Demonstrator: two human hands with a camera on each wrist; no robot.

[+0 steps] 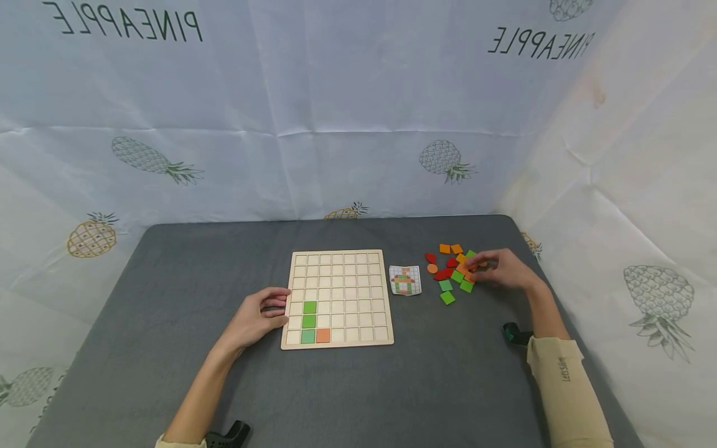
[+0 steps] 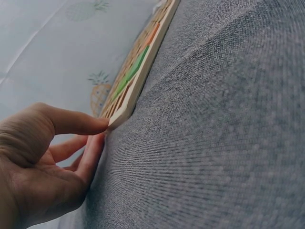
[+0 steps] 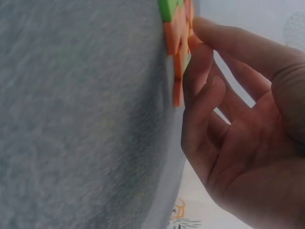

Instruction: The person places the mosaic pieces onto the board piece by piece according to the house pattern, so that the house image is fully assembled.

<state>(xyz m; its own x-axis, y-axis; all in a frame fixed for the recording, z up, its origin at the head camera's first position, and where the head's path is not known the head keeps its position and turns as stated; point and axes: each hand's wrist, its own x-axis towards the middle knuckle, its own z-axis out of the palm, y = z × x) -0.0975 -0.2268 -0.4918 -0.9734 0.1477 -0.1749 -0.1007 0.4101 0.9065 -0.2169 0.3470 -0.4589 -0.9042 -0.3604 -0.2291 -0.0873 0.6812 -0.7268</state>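
A wooden grid board [image 1: 343,298] lies on the table with three green tiles [image 1: 309,321] and one orange tile [image 1: 323,336] in its lower left cells. At the board's left edge is my left hand [image 1: 260,316], thumb and fingertips touching the rim, as the left wrist view [image 2: 62,152] also shows. Over a loose pile of coloured tiles [image 1: 457,275], my right hand [image 1: 501,269] pinches a small orange tile [image 3: 194,42] between thumb and index finger. Its other fingers are bent, and it partly covers the pile's right side in the head view.
Between board and pile lies a small pattern card [image 1: 405,280] with a coloured grid picture. Red, orange and green pieces make up the pile. The grey table [image 1: 347,398] meets a pineapple-print cloth [image 1: 313,174] at the back.
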